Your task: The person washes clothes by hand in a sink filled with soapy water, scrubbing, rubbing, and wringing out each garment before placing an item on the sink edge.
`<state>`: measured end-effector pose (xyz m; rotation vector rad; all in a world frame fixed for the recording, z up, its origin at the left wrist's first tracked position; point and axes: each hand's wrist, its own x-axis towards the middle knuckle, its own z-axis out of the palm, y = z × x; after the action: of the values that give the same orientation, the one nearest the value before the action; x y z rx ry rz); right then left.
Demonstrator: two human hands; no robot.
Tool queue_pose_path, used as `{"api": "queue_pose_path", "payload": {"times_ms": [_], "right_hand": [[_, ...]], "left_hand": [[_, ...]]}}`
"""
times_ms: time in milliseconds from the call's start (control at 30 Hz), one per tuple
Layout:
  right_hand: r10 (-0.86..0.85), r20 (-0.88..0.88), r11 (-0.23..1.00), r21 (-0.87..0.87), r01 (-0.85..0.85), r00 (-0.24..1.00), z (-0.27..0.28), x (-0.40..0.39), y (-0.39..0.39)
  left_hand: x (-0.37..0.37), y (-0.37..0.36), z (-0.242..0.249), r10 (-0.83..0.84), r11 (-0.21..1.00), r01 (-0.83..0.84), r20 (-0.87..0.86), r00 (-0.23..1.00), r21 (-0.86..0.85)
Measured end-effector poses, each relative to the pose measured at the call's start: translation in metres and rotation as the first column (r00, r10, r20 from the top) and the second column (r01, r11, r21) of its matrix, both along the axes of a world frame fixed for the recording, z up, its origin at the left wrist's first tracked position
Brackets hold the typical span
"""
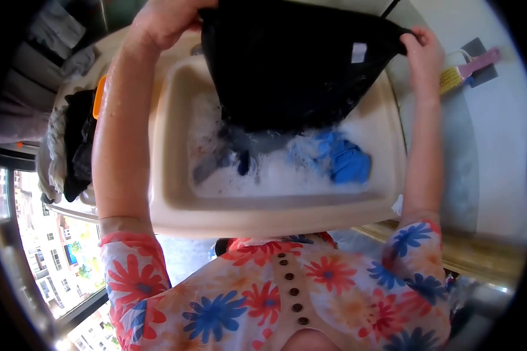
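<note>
A wet black garment [287, 64] hangs stretched between my two hands, with a small white label [359, 52] near its right side. My left hand [168, 22] is closed on its upper left edge, the fingertips partly hidden by the cloth and the frame's top. My right hand [423, 48] pinches the upper right corner. The garment's lower end dips into the foamy water of a beige sink [275, 217]. A blue cloth [350, 161] lies half sunk in the suds, and darker grey cloth [214, 167] shows at the left of the basin.
Black clothes [79, 143] and pale clothes [55, 149] lie heaped on the left ledge beside an orange-rimmed item [99, 96]. A brush with a pink handle [480, 61] is at the right wall. A window [58, 251] is at lower left.
</note>
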<state>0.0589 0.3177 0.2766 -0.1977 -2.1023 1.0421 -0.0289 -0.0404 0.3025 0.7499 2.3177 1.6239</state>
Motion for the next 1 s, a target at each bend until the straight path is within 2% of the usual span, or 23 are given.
{"api": "queue_pose_path", "payload": {"times_ms": [33,67,100,167,200,233,300,333,367,433,500,533,567,600,633,700,767,800,833,900,933,967,1000], "right_hand": [[0.025,-0.010,0.999,0.035,-0.024,1.000,0.007,0.002,0.001],[0.100,0.116,0.984,0.132,-0.115,0.988,0.008,0.003,0.003],[0.127,0.169,0.968,0.193,-0.159,0.977,-0.003,0.001,0.004],[0.164,0.286,0.916,0.311,-0.253,0.944,-0.039,-0.004,0.007],[0.240,0.329,0.931,0.190,-0.313,0.913,-0.046,0.008,-0.013],[0.388,0.303,0.914,-0.007,-0.405,0.870,-0.053,0.019,-0.040],[0.613,0.256,0.785,-0.093,-0.612,0.747,-0.073,0.028,-0.096],[0.742,0.231,0.669,-0.319,-0.671,0.630,-0.097,0.020,-0.110],[0.669,0.363,0.743,-0.308,-0.594,0.648,-0.107,0.016,-0.120],[0.657,0.454,0.749,-0.300,-0.591,0.602,-0.107,0.017,-0.122],[0.459,0.682,0.840,-0.125,-0.528,0.569,-0.086,0.022,-0.123],[0.334,0.772,0.864,-0.022,-0.502,0.541,-0.080,0.023,-0.121],[0.511,0.672,0.838,-0.252,-0.483,0.536,-0.084,0.021,-0.116],[0.657,0.530,0.754,-0.468,-0.461,0.537,-0.092,0.019,-0.111],[0.762,0.355,0.615,-0.657,-0.435,0.542,-0.096,0.017,-0.109],[0.786,0.261,0.503,-0.798,-0.333,0.561,-0.086,0.019,-0.111],[0.776,0.201,0.382,-0.904,-0.192,0.598,-0.086,0.018,-0.104],[0.770,0.165,0.324,-0.933,-0.155,0.617,-0.082,0.022,-0.108],[0.779,0.132,0.295,-0.940,-0.173,0.613,-0.081,0.027,-0.113],[0.802,0.069,0.241,-0.947,-0.215,0.593,-0.079,0.032,-0.122],[0.790,0.074,0.257,-0.942,-0.218,0.609,-0.079,0.036,-0.126],[0.786,0.052,0.237,-0.946,-0.222,0.616,-0.072,0.043,-0.134],[0.783,0.030,0.215,-0.950,-0.225,0.621,-0.058,0.052,-0.144]], "left_hand": [[0.000,0.003,0.006,-0.026,0.995,0.017,0.088,0.996,0.098],[0.009,0.012,0.011,0.034,0.978,-0.055,0.105,0.994,0.199],[0.010,0.019,0.008,0.056,0.970,-0.095,0.174,0.983,0.223],[-0.018,0.041,-0.042,0.090,0.981,-0.120,0.191,0.978,0.154],[-0.009,0.054,-0.050,0.073,0.995,-0.082,0.136,0.988,0.064],[-0.001,0.069,-0.055,0.056,0.998,-0.053,0.082,0.995,-0.029],[0.007,0.092,-0.068,0.003,0.995,0.011,0.140,0.990,-0.101],[0.011,0.102,-0.072,-0.019,0.988,0.029,0.068,0.998,-0.154],[0.016,0.110,-0.074,-0.045,0.977,0.043,-0.004,0.999,-0.208],[0.020,0.115,-0.080,-0.062,0.968,0.060,0.002,0.998,-0.243],[0.010,0.108,-0.091,-0.039,0.965,0.036,-0.007,0.999,-0.260],[0.008,0.104,-0.095,-0.100,0.960,0.097,0.003,0.995,-0.263],[0.008,0.098,-0.094,-0.159,0.952,0.155,0.009,0.987,-0.263],[0.008,0.092,-0.094,-0.217,0.941,0.212,0.013,0.976,-0.265],[0.012,0.084,-0.095,-0.159,0.971,0.157,0.000,0.987,-0.179],[0.027,0.062,-0.096,-0.047,0.999,0.047,-0.017,0.999,-0.011],[0.028,0.037,-0.124,-0.096,0.990,0.070,0.230,0.968,0.119],[0.037,0.040,-0.142,-0.116,0.990,0.085,0.321,0.940,0.109],[0.048,0.044,-0.163,-0.129,0.990,0.094,0.412,0.902,0.104],[0.064,0.068,-0.211,-0.138,0.987,0.083,0.446,0.884,0.141],[0.065,0.082,-0.237,-0.047,0.989,0.081,0.252,0.967,-0.125],[0.067,0.092,-0.260,-0.005,0.926,0.016,0.032,0.999,-0.377],[0.067,0.097,-0.270,-0.114,0.864,0.078,-0.042,0.993,-0.497]]}}
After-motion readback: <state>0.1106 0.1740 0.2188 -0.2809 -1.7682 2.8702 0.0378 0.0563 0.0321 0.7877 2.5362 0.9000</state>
